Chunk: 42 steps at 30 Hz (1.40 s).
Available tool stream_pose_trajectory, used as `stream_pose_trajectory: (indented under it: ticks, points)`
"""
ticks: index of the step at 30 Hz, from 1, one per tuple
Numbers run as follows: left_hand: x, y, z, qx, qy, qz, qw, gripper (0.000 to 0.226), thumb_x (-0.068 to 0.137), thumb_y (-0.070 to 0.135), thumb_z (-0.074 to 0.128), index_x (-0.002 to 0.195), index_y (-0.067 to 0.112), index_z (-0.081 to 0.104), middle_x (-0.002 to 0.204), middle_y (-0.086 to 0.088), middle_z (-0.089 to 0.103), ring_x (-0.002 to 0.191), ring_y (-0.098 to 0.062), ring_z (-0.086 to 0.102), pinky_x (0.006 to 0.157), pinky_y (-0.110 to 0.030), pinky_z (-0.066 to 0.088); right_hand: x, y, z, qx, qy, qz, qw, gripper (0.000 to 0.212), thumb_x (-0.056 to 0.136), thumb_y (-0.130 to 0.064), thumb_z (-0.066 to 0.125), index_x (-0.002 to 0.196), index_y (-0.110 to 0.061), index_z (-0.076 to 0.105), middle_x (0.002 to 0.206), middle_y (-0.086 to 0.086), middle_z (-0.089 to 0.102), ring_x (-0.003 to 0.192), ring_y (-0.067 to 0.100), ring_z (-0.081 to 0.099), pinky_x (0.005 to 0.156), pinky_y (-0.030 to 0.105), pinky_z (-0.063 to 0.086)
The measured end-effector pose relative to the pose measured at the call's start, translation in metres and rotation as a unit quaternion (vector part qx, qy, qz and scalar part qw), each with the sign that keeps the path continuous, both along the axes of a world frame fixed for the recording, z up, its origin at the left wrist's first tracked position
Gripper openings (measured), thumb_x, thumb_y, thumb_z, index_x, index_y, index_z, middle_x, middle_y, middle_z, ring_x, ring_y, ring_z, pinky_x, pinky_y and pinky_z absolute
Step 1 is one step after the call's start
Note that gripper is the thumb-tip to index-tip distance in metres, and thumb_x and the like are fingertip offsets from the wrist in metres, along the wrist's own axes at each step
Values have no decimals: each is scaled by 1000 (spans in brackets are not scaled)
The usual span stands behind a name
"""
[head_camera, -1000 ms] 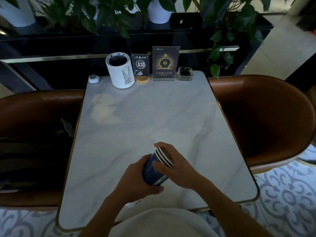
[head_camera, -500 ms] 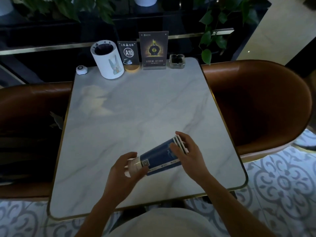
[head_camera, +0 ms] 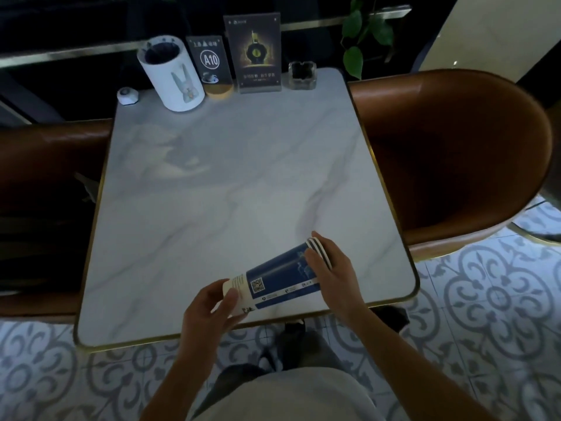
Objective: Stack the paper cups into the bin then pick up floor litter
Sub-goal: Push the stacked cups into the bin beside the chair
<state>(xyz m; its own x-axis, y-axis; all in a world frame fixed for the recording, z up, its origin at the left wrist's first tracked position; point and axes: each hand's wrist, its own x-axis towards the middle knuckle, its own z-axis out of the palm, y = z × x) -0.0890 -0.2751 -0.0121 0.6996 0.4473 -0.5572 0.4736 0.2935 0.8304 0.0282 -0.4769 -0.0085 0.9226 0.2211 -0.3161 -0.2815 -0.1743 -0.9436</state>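
Paper cups (head_camera: pixel 279 276), nested and tilted above the desk's (head_camera: pixel 230 183) near edge, are gripped by the left hand (head_camera: pixel 209 308) at the base and the right hand (head_camera: pixel 331 268) at the rims. Stacking looks done; next they must go to the white bin (head_camera: pixel 170 74).
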Motion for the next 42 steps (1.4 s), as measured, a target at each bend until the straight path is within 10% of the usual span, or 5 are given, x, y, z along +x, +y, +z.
stream_pose_trajectory:
  ticks: [6, 15, 33, 42]
  points:
    - [-34, -1, 2, -15, -1, -6, 1000, 48, 70, 32, 72, 111, 10, 61, 109, -17, 70, 98, -33, 72, 81, -46, 62, -42, -4, 9, 1, -12, -10, 1000, 12, 95, -32, 52, 106, -34, 57, 88, -15, 69, 84, 3, 68, 61, 15, 53]
    - [-117, -17, -18, -47, 27, 19, 998, 17, 93, 14, 60, 96, -2, 61, 101, -25, 68, 96, -37, 69, 90, -51, 56, -141, -23, 11, -106, 4, 26, 994, 50, 89, -49, 54, 132, -25, 45, 114, 0, 63, 105, 15, 63, 84, 37, 58]
    - [-117, -130, -44, 22, 116, -73, 990, 19, 91, 21, 67, 97, 4, 62, 94, -16, 71, 87, -27, 74, 59, -23, 61, -219, -170, -19, -232, -40, -29, 972, 13, 86, -37, 58, 88, -49, 55, 84, -17, 65, 83, -5, 63, 69, 7, 49]
    - [-78, -267, -57, 174, 151, -145, 962, 11, 87, 23, 74, 84, 19, 65, 86, -7, 71, 78, -27, 70, 64, -35, 58, -193, -311, -50, -235, 0, -60, 970, 16, 89, -33, 58, 84, -48, 59, 82, -19, 65, 78, -5, 65, 62, 11, 52]
